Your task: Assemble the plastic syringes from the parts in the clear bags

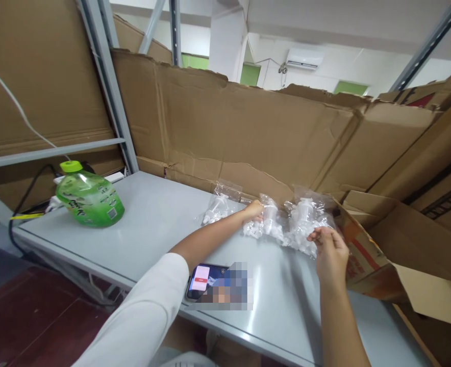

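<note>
Clear plastic bags with white plastic parts lie along the back of the grey table. My left hand [253, 210] reaches between the left bag [217, 208] and the middle bag [270, 216], its curled fingers at the edge of the middle one. What those fingers hold, if anything, is hidden. My right hand [329, 247] is raised at the front of the right bag [305, 219], fingers bent and thumb close to the fingertips. Whatever lies between them is too small to make out.
A green liquid bottle [90, 196] stands at the table's left end. A phone [218, 284] lies near the front edge of the table [152, 204]. An open cardboard box [367, 255] is at the right, and a cardboard wall [225, 127] rises behind.
</note>
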Available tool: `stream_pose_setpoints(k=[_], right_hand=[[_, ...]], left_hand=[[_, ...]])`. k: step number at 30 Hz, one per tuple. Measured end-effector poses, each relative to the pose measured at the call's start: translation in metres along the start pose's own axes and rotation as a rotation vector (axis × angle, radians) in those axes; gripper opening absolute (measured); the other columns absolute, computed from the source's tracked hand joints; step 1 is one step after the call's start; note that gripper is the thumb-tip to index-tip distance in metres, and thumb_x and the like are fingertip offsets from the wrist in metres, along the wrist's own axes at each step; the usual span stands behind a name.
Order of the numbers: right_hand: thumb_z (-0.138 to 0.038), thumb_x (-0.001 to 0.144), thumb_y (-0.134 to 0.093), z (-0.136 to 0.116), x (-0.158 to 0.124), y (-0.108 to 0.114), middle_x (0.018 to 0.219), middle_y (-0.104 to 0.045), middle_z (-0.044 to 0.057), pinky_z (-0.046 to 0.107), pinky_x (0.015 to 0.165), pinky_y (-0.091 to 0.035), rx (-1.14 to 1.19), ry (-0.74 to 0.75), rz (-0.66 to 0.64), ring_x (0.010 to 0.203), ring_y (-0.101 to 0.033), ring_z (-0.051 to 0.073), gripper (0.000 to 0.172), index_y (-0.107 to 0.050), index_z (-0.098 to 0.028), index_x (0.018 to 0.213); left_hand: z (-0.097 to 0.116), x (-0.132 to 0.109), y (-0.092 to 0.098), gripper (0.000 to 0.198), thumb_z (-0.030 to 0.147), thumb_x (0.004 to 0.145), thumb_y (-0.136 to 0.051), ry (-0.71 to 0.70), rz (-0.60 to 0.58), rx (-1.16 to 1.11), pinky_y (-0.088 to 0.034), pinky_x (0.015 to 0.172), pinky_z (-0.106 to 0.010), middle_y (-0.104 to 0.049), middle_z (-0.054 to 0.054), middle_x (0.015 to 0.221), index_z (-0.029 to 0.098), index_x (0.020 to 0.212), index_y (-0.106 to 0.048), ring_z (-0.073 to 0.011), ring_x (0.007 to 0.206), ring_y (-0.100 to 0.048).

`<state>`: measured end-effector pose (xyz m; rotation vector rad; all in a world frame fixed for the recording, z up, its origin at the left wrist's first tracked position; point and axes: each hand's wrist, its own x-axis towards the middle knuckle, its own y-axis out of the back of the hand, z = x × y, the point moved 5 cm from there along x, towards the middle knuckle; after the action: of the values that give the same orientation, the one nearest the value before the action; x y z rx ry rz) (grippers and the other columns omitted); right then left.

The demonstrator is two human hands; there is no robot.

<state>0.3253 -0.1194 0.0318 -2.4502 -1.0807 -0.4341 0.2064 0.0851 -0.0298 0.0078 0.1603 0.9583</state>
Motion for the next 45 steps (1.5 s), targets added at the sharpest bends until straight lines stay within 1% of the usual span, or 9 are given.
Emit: stream_pose_setpoints(k=[6,12,17,20,25,29,34,37,45], right_hand=[[-0.035,0.076,-0.063,0.002,-0.001,-0.003,0.065,-0.056,-0.002,0.026,0.059,-0.043,-0.056,-0.011,-0.017,0.059,-0.053,0.011,0.018,-0.062,-0.018,0.071],[-0.037,0.076,-0.061,0.006,-0.001,-0.004,0.061,-0.056,-0.002,0.027,0.058,-0.042,-0.170,0.040,-0.025,0.055,-0.053,0.012,0.021,-0.061,-0.017,0.070],[-0.037,0.080,-0.056,0.002,-0.005,-0.008,0.061,-0.057,-0.002,0.027,0.059,-0.042,-0.345,0.096,-0.068,0.057,-0.054,0.013,0.021,-0.060,-0.018,0.072],[-0.037,0.083,-0.052,-0.001,-0.011,-0.022,0.063,-0.060,0.001,0.029,0.062,-0.045,-0.533,0.149,-0.219,0.062,-0.057,0.016,0.021,-0.061,-0.019,0.075],[-0.031,0.086,-0.048,0.011,-0.036,-0.057,0.100,-0.066,0.009,0.038,0.082,-0.046,-0.867,0.316,-0.669,0.095,-0.060,0.024,0.023,-0.062,-0.020,0.100],[-0.027,0.086,-0.046,0.032,-0.054,-0.070,0.120,-0.059,0.011,0.044,0.097,-0.039,-1.053,0.403,-0.863,0.117,-0.048,0.028,0.034,-0.056,-0.018,0.117],[-0.026,0.083,-0.048,0.049,-0.060,-0.069,0.131,-0.050,0.015,0.048,0.103,-0.032,-1.235,0.389,-0.902,0.126,-0.037,0.031,0.044,-0.051,-0.012,0.124],[-0.026,0.082,-0.048,0.052,-0.059,-0.068,0.134,-0.047,0.013,0.048,0.104,-0.030,-1.289,0.340,-0.902,0.129,-0.033,0.030,0.046,-0.049,-0.012,0.127],[-0.028,0.082,-0.048,0.055,-0.060,-0.067,0.138,-0.042,0.011,0.049,0.105,-0.029,-1.306,0.284,-0.924,0.134,-0.022,0.030,0.050,-0.045,-0.013,0.130]], left_hand=[[0.008,0.005,-0.009,0.004,0.012,0.074,-0.051,-0.066,0.006,0.344,-0.048,0.059,-0.030,-0.060,-0.006,0.064,0.012,0.078,-0.054,-0.0184,0.061,-0.061],[0.026,-0.015,-0.010,0.034,0.012,0.075,-0.053,-0.240,0.145,0.740,-0.043,0.086,-0.036,-0.061,-0.018,0.100,0.010,0.108,-0.048,-0.0276,0.101,-0.057],[0.034,-0.030,-0.014,0.035,0.015,0.075,-0.054,-0.340,0.150,0.959,-0.043,0.086,-0.035,-0.060,-0.016,0.103,0.012,0.109,-0.047,-0.0264,0.102,-0.057],[0.041,-0.038,-0.007,0.026,0.020,0.077,-0.052,-0.380,0.171,1.041,-0.043,0.085,-0.035,-0.059,-0.013,0.105,0.014,0.102,-0.051,-0.0259,0.102,-0.056],[0.050,-0.054,0.031,0.022,0.027,0.081,-0.049,-0.367,0.292,1.107,-0.040,0.089,-0.037,-0.057,-0.012,0.108,0.017,0.100,-0.054,-0.0261,0.107,-0.051],[0.048,-0.068,0.083,0.026,0.031,0.084,-0.044,-0.309,0.422,1.097,-0.034,0.094,-0.040,-0.056,-0.012,0.111,0.017,0.103,-0.054,-0.0271,0.112,-0.046],[0.025,-0.077,0.155,0.030,0.027,0.082,-0.046,-0.122,0.547,1.011,-0.033,0.091,-0.046,-0.052,-0.019,0.116,0.013,0.108,-0.052,-0.0335,0.114,-0.045],[0.000,-0.075,0.186,0.035,0.031,0.076,-0.054,0.009,0.518,0.891,-0.041,0.079,-0.038,-0.061,-0.017,0.102,0.014,0.107,-0.053,-0.0308,0.098,-0.056],[-0.048,-0.056,0.200,0.025,0.033,0.072,-0.059,0.146,0.348,0.440,-0.038,0.044,-0.022,-0.058,-0.003,0.056,0.011,0.083,-0.060,-0.0125,0.044,-0.051]])
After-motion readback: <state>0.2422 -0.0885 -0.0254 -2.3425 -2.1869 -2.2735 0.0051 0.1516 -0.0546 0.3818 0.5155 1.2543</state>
